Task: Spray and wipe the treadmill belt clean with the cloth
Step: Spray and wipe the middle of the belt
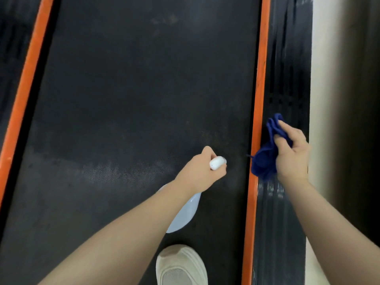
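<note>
The belt is big and dark and runs up past the top edge, so its far end is cut off. It has an orange stripe along each side, and a pale, dusty-looking patch sits to the left of the hands. The spray bottle is mostly hidden under the left arm; only its white top and part of its pale body show. The left hand is low over the belt with its fingers curled tight round the bottle's top. I cannot see the nozzle. The blue cloth is bunched up over the black side rail, just right of the orange stripe. The right hand holds it, fingers bent and pinching the folds, with the thumb on top. Both arms reach forward. A white shoe stands on the belt at the bottom, partly cut off.
</note>
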Action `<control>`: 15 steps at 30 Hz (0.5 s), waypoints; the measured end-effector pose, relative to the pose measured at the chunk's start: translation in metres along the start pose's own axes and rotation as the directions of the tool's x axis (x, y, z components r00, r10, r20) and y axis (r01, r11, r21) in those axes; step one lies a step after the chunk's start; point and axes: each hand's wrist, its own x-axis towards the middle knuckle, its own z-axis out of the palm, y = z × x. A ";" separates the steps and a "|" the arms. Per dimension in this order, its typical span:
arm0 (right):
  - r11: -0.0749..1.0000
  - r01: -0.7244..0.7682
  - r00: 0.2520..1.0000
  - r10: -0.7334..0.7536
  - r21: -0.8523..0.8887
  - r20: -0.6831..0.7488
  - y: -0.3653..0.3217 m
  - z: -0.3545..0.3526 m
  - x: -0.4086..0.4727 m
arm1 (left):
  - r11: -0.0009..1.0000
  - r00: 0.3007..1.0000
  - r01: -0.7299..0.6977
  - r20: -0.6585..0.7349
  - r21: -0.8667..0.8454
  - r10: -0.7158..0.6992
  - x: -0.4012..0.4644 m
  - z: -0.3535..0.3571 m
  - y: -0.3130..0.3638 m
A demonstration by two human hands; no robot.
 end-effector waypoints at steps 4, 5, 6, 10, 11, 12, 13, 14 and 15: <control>0.983 0.120 0.992 -0.112 -0.137 0.063 -0.001 0.032 -0.018 | 0.989 0.939 0.028 -0.335 -0.146 -0.076 -0.008 -0.025 -0.005; 0.965 0.172 0.984 -0.158 -0.197 0.084 -0.001 0.044 -0.022 | 0.984 0.918 0.032 -0.385 -0.174 -0.098 -0.009 -0.036 -0.007; 0.937 0.221 0.974 -0.195 -0.270 0.118 -0.001 0.058 -0.028 | 0.983 0.905 0.028 -0.412 -0.183 -0.102 -0.011 -0.045 -0.008; 0.593 0.494 0.869 -0.363 -0.637 0.336 0.007 0.108 -0.060 | 0.979 0.876 0.014 -0.471 -0.202 -0.110 -0.006 -0.069 -0.005; 0.523 0.554 0.831 -0.389 -0.648 0.396 0.009 0.114 -0.064 | 0.978 0.872 0.013 -0.477 -0.207 -0.113 -0.003 -0.073 -0.004; 0.473 0.617 0.784 -0.434 -0.629 0.443 0.012 0.116 -0.059 | 0.978 0.868 0.001 -0.485 -0.210 -0.105 0.001 -0.077 -0.002; 0.438 0.669 0.738 -0.486 -0.600 0.468 0.010 0.117 -0.047 | 0.977 0.864 -0.011 -0.493 -0.211 -0.096 0.006 -0.081 0.001; 0.411 0.699 0.707 -0.522 -0.586 0.477 0.008 0.120 -0.029 | 0.978 0.860 -0.019 -0.503 -0.209 -0.090 0.011 -0.084 0.003; 0.395 0.693 0.708 -0.530 -0.603 0.466 0.004 0.126 -0.009 | 0.979 0.854 -0.019 -0.512 -0.203 -0.089 0.016 -0.087 0.007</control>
